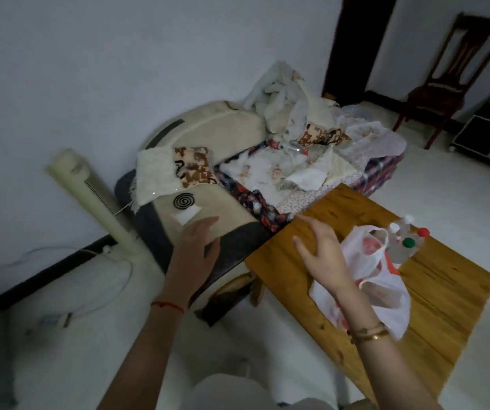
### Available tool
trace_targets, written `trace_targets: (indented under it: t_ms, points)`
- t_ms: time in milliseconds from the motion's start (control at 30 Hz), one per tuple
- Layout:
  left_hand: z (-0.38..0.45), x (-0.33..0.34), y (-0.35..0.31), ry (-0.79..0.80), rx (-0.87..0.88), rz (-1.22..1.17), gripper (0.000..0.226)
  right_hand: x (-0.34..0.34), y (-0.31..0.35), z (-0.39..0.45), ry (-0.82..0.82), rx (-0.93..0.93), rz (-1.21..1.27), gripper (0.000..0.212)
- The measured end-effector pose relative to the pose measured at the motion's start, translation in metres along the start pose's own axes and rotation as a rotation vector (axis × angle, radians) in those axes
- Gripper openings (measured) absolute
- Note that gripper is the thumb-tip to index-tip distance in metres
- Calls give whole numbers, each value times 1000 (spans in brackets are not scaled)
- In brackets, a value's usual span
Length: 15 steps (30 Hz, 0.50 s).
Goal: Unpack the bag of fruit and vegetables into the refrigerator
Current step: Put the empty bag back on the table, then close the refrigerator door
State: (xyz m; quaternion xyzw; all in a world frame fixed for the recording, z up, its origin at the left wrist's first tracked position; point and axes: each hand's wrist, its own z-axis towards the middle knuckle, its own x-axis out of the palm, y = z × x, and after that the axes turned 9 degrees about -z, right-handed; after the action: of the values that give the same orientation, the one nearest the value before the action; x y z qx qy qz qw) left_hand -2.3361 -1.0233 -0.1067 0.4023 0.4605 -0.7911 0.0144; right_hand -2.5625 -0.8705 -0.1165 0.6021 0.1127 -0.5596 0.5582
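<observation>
Your thin, crinkled white plastic bag [377,279], with reddish shapes showing through it, lies slumped on the smooth wooden table [451,294] at right, partly behind your right hand [323,255], which hovers flat with fingers straight, grasping nothing. Your left hand [198,253] is likewise released, over a padded cream sofa arm [223,211]. Capped clear bottles [403,241] stand just beyond the bag; rumpled cloths [291,137] heap the sofa farther off.
</observation>
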Motion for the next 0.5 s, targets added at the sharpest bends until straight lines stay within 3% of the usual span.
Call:
trace_targets:
  t_ms: [233,500]
  points:
    - [-109,-74,9,-314,-204,93,40,27,67,-19,128,-260,73,44]
    - [-240,-139,-5,-537,-376,216,40,53,151,-58,297,-499,176,47]
